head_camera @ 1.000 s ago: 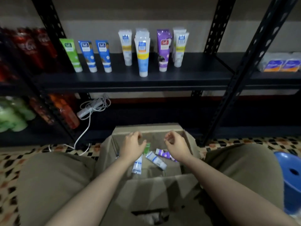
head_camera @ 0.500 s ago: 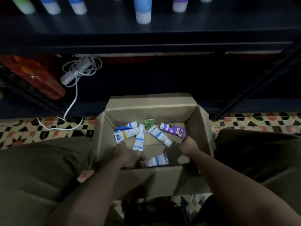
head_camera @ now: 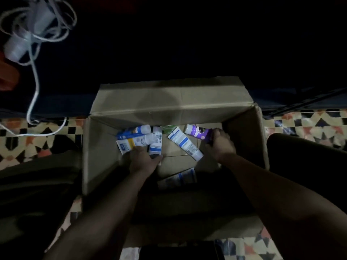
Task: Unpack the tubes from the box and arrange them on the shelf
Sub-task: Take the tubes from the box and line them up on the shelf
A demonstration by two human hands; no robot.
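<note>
An open cardboard box (head_camera: 169, 102) stands on the floor between my knees, with several tubes lying on its bottom. My right hand (head_camera: 220, 143) is closed around the end of a purple tube (head_camera: 196, 131) at the box's right side. My left hand (head_camera: 144, 159) reaches in at the left; its fingers close on the lower end of a white and blue tube (head_camera: 156, 142). A white tube with a yellow band (head_camera: 132, 142) lies just left of it. Another white and blue tube (head_camera: 185, 143) lies diagonally between my hands. A green tube (head_camera: 169, 128) peeks out at the back. One more tube (head_camera: 177, 178) lies in shadow near me.
A white cable bundle with an adapter (head_camera: 28, 38) hangs at the upper left, above the patterned tile floor (head_camera: 309, 124). The dark bottom shelf space (head_camera: 187, 44) lies behind the box. My knees in dark trousers (head_camera: 308, 166) flank the box.
The view has tipped further down, so the upper shelf with standing tubes is out of sight. Both hands went deeper into the box; the right hand closed on the purple tube, the left on a white and blue one.
</note>
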